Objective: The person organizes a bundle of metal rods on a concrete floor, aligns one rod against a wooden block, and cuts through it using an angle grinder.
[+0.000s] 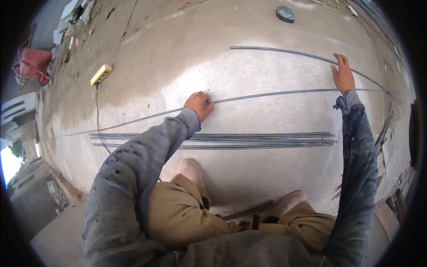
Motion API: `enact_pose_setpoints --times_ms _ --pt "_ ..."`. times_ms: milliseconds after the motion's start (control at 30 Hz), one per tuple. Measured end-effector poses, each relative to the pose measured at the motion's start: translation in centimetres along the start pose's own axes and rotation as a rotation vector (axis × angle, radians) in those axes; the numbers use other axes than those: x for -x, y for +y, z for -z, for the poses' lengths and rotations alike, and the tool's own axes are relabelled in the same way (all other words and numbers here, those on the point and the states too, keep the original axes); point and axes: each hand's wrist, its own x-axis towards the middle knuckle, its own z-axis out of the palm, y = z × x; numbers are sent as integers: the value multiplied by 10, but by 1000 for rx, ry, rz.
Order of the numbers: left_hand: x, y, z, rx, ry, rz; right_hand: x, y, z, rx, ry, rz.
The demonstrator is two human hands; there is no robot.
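Note:
A long thin steel rod [275, 93] runs across the concrete floor in front of me. My left hand [199, 106] is closed around it left of the middle. Farther out lies a shorter-looking length of steel rod [284, 51], whose right end slopes down to meet the long one; I cannot tell whether the two are joined there. My right hand [343, 76] is over this far rod, thumb and fingers apart, and whether it touches the rod is unclear. Nearer my feet rests a bundle of cut steel rods [267, 138], roughly parallel to the long rod.
At the left a yellow power strip [101, 74] lies on the floor, its dark cable [98, 115] passing under the bundle area toward me. A red wheelbarrow [34, 64] stands far left. A round dark block [284, 14] sits far ahead. More thin rods [383, 129] lie at the right.

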Motion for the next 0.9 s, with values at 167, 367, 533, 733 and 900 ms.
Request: enact_pose_setpoints --times_ms 167,367,533,733,900 --pt "7 1 -3 -11 56 -1 80 35 47 70 -243 88" --pt "11 5 -3 -106 20 -12 251 125 82 178 -417 -272" --pt "6 6 -14 -326 -12 -48 362 177 39 178 -199 -398" --pt "8 8 -16 -448 23 -45 348 215 46 -33 -216 -486" --pt "5 11 -12 -446 -51 -8 351 222 39 -29 -224 -484"
